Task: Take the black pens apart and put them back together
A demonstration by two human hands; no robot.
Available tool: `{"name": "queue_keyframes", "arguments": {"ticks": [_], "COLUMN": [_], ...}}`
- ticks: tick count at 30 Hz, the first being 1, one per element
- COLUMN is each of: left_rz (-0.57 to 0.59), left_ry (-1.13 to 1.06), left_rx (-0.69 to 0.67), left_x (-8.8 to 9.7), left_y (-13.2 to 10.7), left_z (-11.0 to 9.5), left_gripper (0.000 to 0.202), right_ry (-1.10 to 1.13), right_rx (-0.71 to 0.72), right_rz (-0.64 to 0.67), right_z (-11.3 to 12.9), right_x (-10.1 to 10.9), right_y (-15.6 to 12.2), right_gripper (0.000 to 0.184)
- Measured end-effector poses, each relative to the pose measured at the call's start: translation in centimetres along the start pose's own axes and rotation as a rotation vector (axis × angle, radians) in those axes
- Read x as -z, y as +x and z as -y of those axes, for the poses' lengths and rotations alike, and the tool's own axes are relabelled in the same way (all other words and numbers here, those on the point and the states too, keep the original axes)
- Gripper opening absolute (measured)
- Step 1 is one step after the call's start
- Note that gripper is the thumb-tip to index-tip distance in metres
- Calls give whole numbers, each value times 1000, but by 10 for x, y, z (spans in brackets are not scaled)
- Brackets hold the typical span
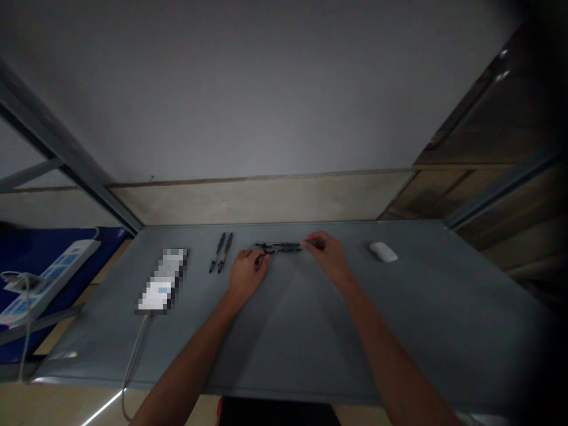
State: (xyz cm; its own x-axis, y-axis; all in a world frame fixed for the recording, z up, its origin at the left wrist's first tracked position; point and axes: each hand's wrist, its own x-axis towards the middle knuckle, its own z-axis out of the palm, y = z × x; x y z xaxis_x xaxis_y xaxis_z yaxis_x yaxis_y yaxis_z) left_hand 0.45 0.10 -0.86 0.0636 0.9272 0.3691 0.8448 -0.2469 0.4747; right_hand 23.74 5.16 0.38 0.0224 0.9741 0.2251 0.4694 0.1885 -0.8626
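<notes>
My left hand (248, 273) rests on the grey tabletop with its fingers curled round a short dark piece (258, 260) that looks like part of a pen. Just right of it, two black pens (284, 245) lie crosswise, close together. At their right end my right hand (327, 255) is closed, thumb and fingers pinching another small dark piece (316, 243), largely covered by the fingers. Left of my left hand, two more black pens (225, 253) lie side by side, slanting away from me. The dim light hides fine detail of the held pieces.
A phone (162, 281) with a charging cable (135, 349) lies on the left of the grey table (426, 319). A white earbud-like case (384, 252) sits at the right. Beyond the left edge is a power strip (53, 281) on a blue surface. A wall stands behind; metal posts flank the table.
</notes>
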Motion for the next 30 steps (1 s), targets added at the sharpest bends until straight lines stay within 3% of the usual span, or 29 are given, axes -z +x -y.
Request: {"name": "queue_keyframes", "arguments": {"ticks": [4,8,22,30], "left_rz": [2,4,20,9], "left_ry": [-5,-4,-16,-19], "left_rx": [-8,-12,-11,-26], "left_x": [0,1,0,2], "left_y": [-1,-1,0,0], "left_z": [-1,-1,-3,-1], "left_gripper": [25,26,26,25], "right_ry": [305,467,436,485], "right_rx": [-42,-78,-69,-98], "right_rz": [82,105,96,106], "right_z": [12,14,16,14], "right_x": [-12,-18,-18,-21], "right_y": [-7,-10,-10,-10], "right_gripper": [32,35,29,38]}}
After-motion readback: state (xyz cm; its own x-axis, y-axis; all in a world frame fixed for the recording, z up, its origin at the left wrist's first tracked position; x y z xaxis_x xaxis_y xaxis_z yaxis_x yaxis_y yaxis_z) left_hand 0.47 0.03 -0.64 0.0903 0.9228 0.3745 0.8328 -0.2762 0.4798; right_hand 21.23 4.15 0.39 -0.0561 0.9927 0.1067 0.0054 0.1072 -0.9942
